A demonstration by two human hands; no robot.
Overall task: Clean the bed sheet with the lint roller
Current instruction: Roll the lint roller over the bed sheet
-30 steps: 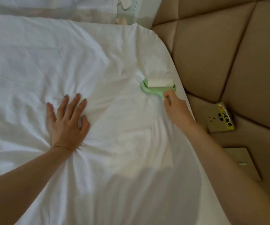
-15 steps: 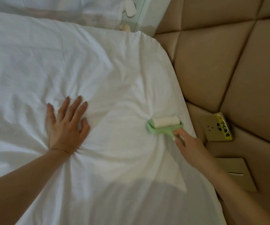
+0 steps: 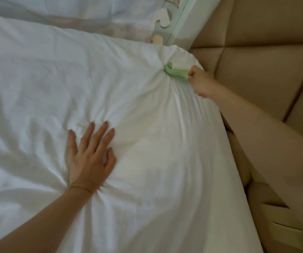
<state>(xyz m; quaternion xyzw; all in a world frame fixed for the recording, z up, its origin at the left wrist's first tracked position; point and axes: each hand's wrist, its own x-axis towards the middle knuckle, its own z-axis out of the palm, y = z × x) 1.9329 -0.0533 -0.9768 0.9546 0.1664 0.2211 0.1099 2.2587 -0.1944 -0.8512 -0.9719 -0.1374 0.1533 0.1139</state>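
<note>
- The lint roller (image 3: pixel 175 71) is pale mint green, with a short rounded handle that widens into a curved neck at its far end.
- Only the handle and neck show. The head is pressed down into a pucker of cloth, and the roll cannot be made out.
- The roller lies near the far right corner of the bed, close to the mattress edge, with its handle pointing right toward the hand that holds it.
- The right hand (image 3: pixel 201 83) grips the near end of the handle. Its fingers are curled into a fist around the handle, knuckles up.
- The bed sheet (image 3: pixel 37 79) is plain white and creased all over. Tight folds fan out from the spot where the roller's head digs in.
- The left hand (image 3: pixel 89 157) rests palm down on the sheet, well apart from the roller and nearer the camera. Its fingers (image 3: pixel 101 132) are straight and spread, and they hold nothing.
- More wrinkles radiate from under the left wrist, where the heel of the hand presses into the cloth.
- A white pillow (image 3: pixel 74 8) lies across the top, beyond the sheet.
- A beige padded wall (image 3: pixel 265 79) with stitched panels runs down the right side, just beside the mattress.
</note>
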